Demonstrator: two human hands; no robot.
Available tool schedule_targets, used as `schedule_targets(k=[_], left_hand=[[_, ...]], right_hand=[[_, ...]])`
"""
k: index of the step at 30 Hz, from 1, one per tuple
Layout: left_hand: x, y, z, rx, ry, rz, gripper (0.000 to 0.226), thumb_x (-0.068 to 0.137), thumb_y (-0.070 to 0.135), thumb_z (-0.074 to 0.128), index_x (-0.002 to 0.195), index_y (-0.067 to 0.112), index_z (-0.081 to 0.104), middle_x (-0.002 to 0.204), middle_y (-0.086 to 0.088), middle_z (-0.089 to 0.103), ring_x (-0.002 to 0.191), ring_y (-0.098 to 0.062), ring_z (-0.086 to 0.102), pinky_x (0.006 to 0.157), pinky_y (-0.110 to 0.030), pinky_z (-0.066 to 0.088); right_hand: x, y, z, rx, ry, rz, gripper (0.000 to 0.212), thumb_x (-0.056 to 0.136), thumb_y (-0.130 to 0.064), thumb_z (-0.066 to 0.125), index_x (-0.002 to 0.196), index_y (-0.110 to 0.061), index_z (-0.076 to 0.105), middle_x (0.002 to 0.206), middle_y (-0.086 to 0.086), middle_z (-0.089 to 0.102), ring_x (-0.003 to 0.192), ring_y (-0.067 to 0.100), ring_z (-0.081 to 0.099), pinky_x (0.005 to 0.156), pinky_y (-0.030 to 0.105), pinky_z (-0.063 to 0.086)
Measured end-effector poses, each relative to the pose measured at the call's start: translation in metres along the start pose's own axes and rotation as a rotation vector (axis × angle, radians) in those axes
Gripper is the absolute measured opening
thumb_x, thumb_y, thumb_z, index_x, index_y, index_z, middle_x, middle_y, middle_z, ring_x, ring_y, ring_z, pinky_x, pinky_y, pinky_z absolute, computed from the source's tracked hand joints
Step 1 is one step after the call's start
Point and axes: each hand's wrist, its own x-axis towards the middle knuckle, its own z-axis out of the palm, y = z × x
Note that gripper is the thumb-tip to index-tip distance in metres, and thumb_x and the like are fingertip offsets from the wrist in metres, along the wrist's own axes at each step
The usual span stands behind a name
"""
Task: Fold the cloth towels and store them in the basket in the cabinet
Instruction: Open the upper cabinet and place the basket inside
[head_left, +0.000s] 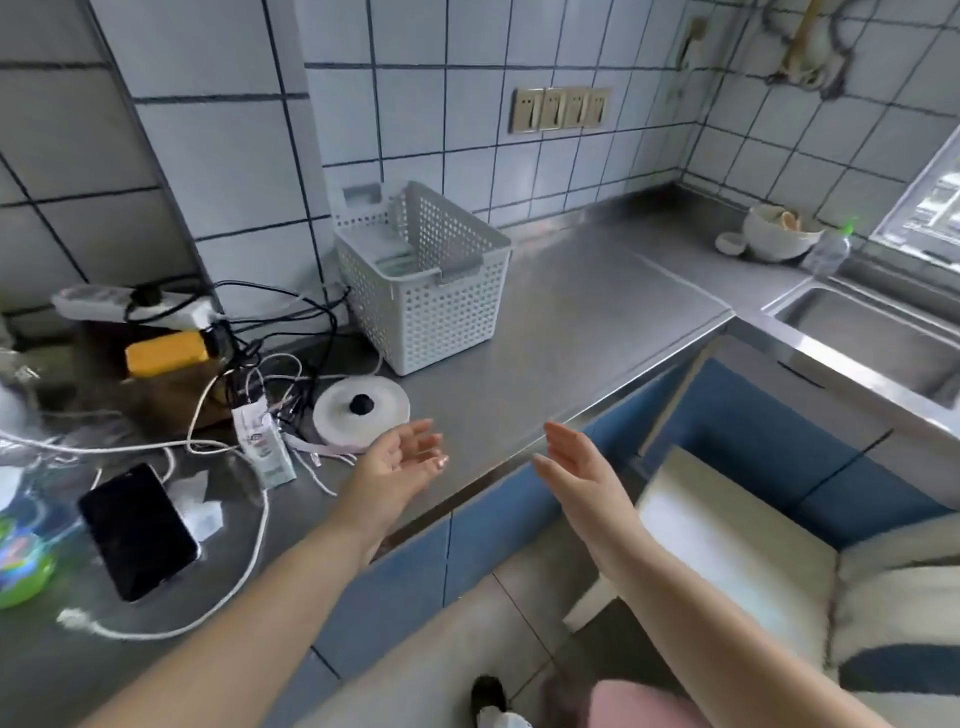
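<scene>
Pale tiled walls with dark grout back a brushed steel desk (561, 332) that runs into a corner and on to a sink (878, 332). Both bare forearms reach forward over its front edge: the left hand (400, 457) hangs palm inward with fingers loosely spread, the right hand (574, 457) faces it with fingers straight, the two apart and holding nothing. Beyond them, near the wall, stands the grey perforated plastic basket (431, 301) on the desk, with folded cloth towels (397, 260) partly visible inside. Just beside the left hand lies a round white lid with a black knob (361, 408), then a small drink carton (262, 441), tangled white and black cables (270, 332), a black phone (136, 530) and a yellow block (166, 352). Below the right hand, the blue cabinet (769, 431) stands open, with a pale board (727, 545) in front of it.
</scene>
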Motion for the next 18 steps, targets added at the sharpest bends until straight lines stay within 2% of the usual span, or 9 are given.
schedule_targets(k=[3, 6, 8, 10, 12, 15, 17, 18], left_hand=[[0.037, 0.001, -0.006, 0.003, 0.058, 0.003, 0.036, 0.086, -0.002, 0.060, 0.115, 0.020, 0.056, 0.112, -0.003, 0.062, 0.093, -0.008, 0.058, 0.075, -0.016, 0.047], [0.082, 0.004, -0.004, 0.023, 0.160, 0.003, 0.043, 0.087, -0.001, 0.061, 0.126, 0.013, 0.051, 0.122, -0.006, 0.058, 0.098, -0.009, 0.055, 0.083, -0.019, 0.046], [0.109, 0.005, -0.002, 0.031, 0.222, -0.015, 0.054, 0.087, 0.001, 0.062, 0.136, 0.014, 0.042, 0.133, -0.005, 0.050, 0.111, -0.010, 0.050, 0.097, -0.026, 0.041], [0.141, 0.006, 0.000, 0.019, 0.304, -0.042, 0.068, 0.086, 0.007, 0.065, 0.144, 0.018, 0.032, 0.144, -0.003, 0.040, 0.125, -0.012, 0.044, 0.103, -0.028, 0.034], [0.169, 0.010, 0.006, -0.030, 0.374, -0.045, 0.077, 0.085, 0.010, 0.066, 0.148, 0.020, 0.023, 0.153, -0.003, 0.028, 0.137, -0.014, 0.033, 0.105, -0.026, 0.029], [0.212, 0.019, 0.017, -0.160, 0.466, -0.007, 0.076, 0.090, 0.008, 0.058, 0.150, 0.019, 0.014, 0.157, -0.004, 0.016, 0.143, -0.013, 0.018, 0.101, -0.022, 0.022], [0.234, 0.025, 0.018, -0.207, 0.484, 0.042, 0.075, 0.090, 0.014, 0.060, 0.150, 0.023, 0.016, 0.156, 0.000, 0.021, 0.141, -0.008, 0.021, 0.104, -0.022, 0.020], [0.243, 0.026, 0.016, -0.204, 0.487, 0.076, 0.073, 0.088, 0.022, 0.065, 0.148, 0.026, 0.023, 0.152, 0.005, 0.031, 0.138, -0.005, 0.029, 0.107, -0.023, 0.022]], right_hand=[[0.054, -0.004, 0.001, 0.003, -0.029, -0.024, 0.044, 0.092, -0.024, 0.057, 0.134, -0.028, 0.042, 0.139, -0.006, 0.044, 0.130, 0.013, 0.041, 0.102, 0.025, 0.034], [0.113, -0.005, -0.004, -0.013, -0.055, -0.042, 0.048, 0.092, -0.021, 0.058, 0.136, -0.024, 0.041, 0.141, -0.001, 0.044, 0.131, 0.015, 0.041, 0.106, 0.029, 0.035], [0.149, -0.005, -0.009, -0.021, -0.088, -0.027, 0.051, 0.091, -0.020, 0.059, 0.138, -0.023, 0.039, 0.144, 0.001, 0.042, 0.132, 0.015, 0.040, 0.105, 0.030, 0.035], [0.193, -0.005, -0.014, -0.018, -0.153, -0.007, 0.055, 0.091, -0.023, 0.060, 0.140, -0.027, 0.036, 0.146, 0.000, 0.039, 0.134, 0.015, 0.037, 0.107, 0.034, 0.037], [0.234, -0.009, -0.018, 0.002, -0.200, 0.012, 0.060, 0.089, -0.028, 0.062, 0.141, -0.030, 0.033, 0.149, -0.003, 0.034, 0.137, 0.014, 0.033, 0.108, 0.039, 0.037], [0.295, -0.018, -0.021, 0.059, -0.252, 0.053, 0.069, 0.086, -0.035, 0.064, 0.144, -0.035, 0.027, 0.152, -0.008, 0.028, 0.140, 0.010, 0.027, 0.110, 0.045, 0.034], [0.326, -0.024, -0.021, 0.087, -0.260, 0.073, 0.074, 0.084, -0.040, 0.064, 0.146, -0.037, 0.023, 0.153, -0.009, 0.025, 0.141, 0.009, 0.023, 0.111, 0.048, 0.033], [0.337, -0.028, -0.019, 0.100, -0.258, 0.076, 0.076, 0.084, -0.041, 0.063, 0.146, -0.037, 0.021, 0.153, -0.009, 0.024, 0.141, 0.008, 0.022, 0.111, 0.048, 0.033]])
